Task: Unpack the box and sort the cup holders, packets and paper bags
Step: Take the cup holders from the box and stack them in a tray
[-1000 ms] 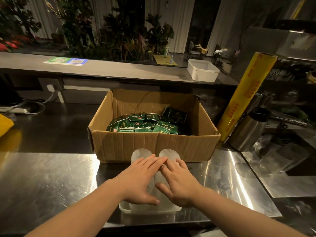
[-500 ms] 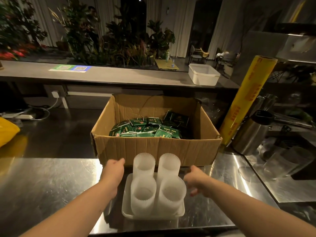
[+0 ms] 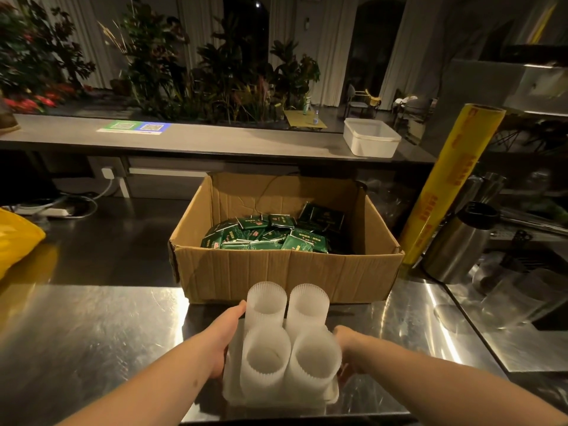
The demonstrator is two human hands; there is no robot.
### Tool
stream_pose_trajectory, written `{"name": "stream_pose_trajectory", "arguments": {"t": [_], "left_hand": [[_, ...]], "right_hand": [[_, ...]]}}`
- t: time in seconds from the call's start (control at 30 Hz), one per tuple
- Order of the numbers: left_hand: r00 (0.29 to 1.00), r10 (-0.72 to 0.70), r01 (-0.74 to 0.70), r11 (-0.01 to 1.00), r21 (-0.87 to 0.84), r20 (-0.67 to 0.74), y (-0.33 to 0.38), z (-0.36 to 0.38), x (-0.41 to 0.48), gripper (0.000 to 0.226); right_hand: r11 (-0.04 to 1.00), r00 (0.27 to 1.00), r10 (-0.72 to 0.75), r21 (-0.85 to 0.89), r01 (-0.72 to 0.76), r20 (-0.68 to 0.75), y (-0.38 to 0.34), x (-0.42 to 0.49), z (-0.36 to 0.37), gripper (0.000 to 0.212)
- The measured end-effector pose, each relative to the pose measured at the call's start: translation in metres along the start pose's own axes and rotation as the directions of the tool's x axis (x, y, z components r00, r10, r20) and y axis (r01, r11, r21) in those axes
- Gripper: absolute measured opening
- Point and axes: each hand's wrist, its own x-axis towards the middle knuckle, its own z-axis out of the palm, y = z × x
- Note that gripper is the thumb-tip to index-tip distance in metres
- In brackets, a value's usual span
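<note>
The cup holder [image 3: 279, 358], a white tray carrying four ribbed sleeves, is sitting at the near edge of the steel counter [image 3: 92, 333]. The left hand [image 3: 226, 336] is pressing flat, fingers straight, against its left side. The right hand [image 3: 345, 339] is touching the right side, but its fingers are hidden and its grip cannot be determined. Risk: uneven side pressure could buckle the soft sleeves or tip the tray off the edge. Just beyond, the cardboard box [image 3: 276, 272] is holding green packets [image 3: 264, 235].
</note>
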Motion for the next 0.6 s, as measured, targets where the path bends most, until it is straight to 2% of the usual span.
{"name": "stream_pose_trajectory", "arguments": {"t": [0.2,0.3,0.4,0.6], "left_hand": [[1.000,0.007,-0.005,0.996,0.089,-0.023,0.016,-0.008,-0.019,0.077],[0.999,0.016,-0.011,0.989,0.149,-0.034,0.032,-0.011,-0.041,0.078],[0.999,0.030,-0.023,0.983,0.182,-0.036,0.048,-0.020,-0.052,0.085],[0.993,0.110,-0.117,0.967,0.225,0.046,0.093,-0.035,-0.077,0.088]], "right_hand": [[0.998,0.999,-0.051,0.026,0.051,0.002,-0.002,-0.017,-0.007,0.019],[0.996,0.997,-0.069,0.055,0.071,-0.043,-0.008,-0.027,-0.019,0.014],[0.990,0.994,-0.067,0.116,0.078,-0.091,-0.015,-0.037,-0.034,0.020],[0.957,0.968,-0.153,0.216,0.196,-0.201,-0.027,-0.040,-0.066,0.020]]}}
